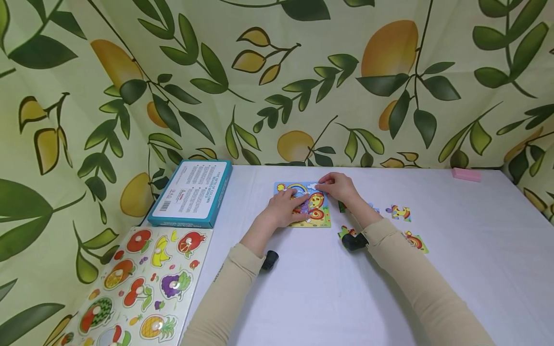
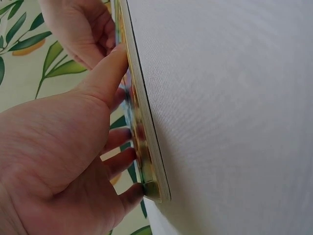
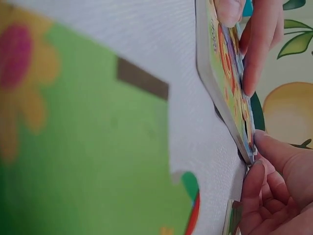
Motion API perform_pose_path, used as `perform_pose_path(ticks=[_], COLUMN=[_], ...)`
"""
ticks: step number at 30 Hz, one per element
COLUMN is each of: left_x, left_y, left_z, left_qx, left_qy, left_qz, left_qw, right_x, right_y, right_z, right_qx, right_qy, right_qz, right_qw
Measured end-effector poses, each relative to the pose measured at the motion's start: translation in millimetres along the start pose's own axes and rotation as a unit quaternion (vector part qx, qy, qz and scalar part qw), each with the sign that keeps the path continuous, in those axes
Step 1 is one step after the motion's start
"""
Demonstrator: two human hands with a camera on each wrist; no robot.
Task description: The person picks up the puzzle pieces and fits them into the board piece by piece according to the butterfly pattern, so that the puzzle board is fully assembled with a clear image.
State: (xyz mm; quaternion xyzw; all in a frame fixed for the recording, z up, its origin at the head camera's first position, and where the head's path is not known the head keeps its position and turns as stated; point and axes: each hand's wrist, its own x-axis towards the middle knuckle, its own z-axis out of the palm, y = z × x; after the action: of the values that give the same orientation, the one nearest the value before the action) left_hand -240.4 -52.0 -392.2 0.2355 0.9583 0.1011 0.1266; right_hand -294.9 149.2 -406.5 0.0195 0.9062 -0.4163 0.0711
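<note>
A jigsaw puzzle (image 1: 321, 223) with a butterfly, a rainbow and a sun lies flat on the white table. My left hand (image 1: 282, 209) rests over its left part, fingers spread on the picture and thumb along the near side. At the puzzle's upper right corner, my right hand (image 1: 339, 186) pinches with thumb and index finger, the other fingers curled beneath in the right wrist view. I cannot tell whether it grips a separate piece or the corner itself. Several loose jigsaw pieces (image 1: 401, 213) lie to the right, partly under the right forearm. One green piece (image 3: 107, 132) looms close in the right wrist view.
A blue-edged box (image 1: 186, 192) stands at the back left, beside a fruit knob board (image 1: 147, 269) reaching toward the front. A pink block (image 1: 466, 174) sits at the far right edge. Patterned cloth (image 1: 259, 105) hangs behind the table.
</note>
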Motion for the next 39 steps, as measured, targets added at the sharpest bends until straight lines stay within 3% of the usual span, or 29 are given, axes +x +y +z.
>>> perform_pose_path(ticks=[15, 39], left_x=[-1.0, 1.4], left_y=[1.8, 0.8], left_z=[-1.0, 0.8], left_qx=[-0.003, 0.003], left_qy=[-0.008, -0.007], left_qz=[-0.005, -0.010], left_qw=[0.9999, 0.9999], right_x=[1.8, 0.6], right_y=[1.3, -3.8], right_z=[1.1, 0.7], right_qx=[0.014, -0.021], right_qy=[-0.004, -0.022], right_qz=[0.010, 0.004], right_qw=[0.9998, 0.9995])
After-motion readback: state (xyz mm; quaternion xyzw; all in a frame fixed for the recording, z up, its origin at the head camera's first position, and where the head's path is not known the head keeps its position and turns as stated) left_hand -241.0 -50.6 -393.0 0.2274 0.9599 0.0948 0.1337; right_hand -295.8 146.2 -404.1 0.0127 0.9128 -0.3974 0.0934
